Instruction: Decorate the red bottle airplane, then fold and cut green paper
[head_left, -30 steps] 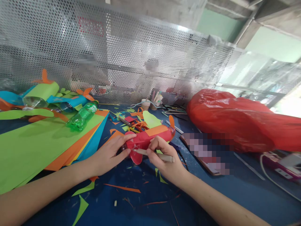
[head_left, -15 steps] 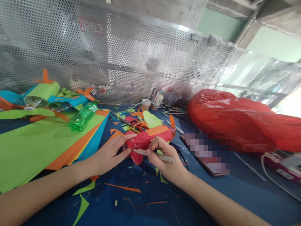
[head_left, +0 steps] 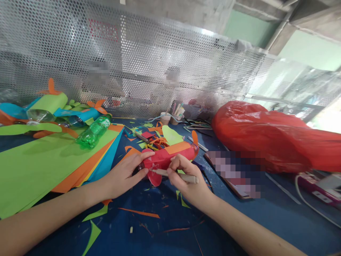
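Observation:
A bottle wrapped in red paper [head_left: 163,156], with an orange strip and an orange tail piece, lies tilted over the blue table. My left hand [head_left: 128,174] grips its left end between thumb and fingers, beside a rounded red paper flap. In my right hand [head_left: 185,176] is a pale marker pen [head_left: 189,178], held as for writing. The pen's tip is at the red paper, close to a white star outline [head_left: 153,168]. A smaller white mark shows above the star. My hands partly hide the bottle's left end and underside.
Left lie stacked coloured paper [head_left: 39,160], a green bottle [head_left: 94,131] and paper-wrapped bottle models [head_left: 48,105]. Paper scraps [head_left: 149,137] are strewn behind and in front. Pen cups [head_left: 165,118] stand by the perforated metal screen [head_left: 149,71]. Right are a phone [head_left: 231,174] and a red plastic bag [head_left: 261,135].
The pen and my right hand have shifted very slightly to the right along the red paper. My left hand and the bottle stay put.

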Demonstrator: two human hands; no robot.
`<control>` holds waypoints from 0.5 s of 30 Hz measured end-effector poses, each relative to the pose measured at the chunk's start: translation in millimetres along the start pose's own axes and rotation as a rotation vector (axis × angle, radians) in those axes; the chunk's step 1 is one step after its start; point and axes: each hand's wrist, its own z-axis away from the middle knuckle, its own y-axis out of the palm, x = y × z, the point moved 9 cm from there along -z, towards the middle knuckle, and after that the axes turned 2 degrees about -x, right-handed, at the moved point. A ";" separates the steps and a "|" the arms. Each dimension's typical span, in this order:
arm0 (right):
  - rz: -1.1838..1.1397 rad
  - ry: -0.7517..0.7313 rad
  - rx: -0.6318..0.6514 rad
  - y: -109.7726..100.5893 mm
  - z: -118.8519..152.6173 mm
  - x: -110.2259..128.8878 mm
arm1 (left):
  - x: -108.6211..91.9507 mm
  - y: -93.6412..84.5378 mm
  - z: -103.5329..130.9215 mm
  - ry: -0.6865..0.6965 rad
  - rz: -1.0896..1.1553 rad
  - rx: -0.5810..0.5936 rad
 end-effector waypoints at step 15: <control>0.010 0.001 -0.013 -1.6 0.4 0.1 | 2.1 0.2 1.3 0.009 -0.016 -0.004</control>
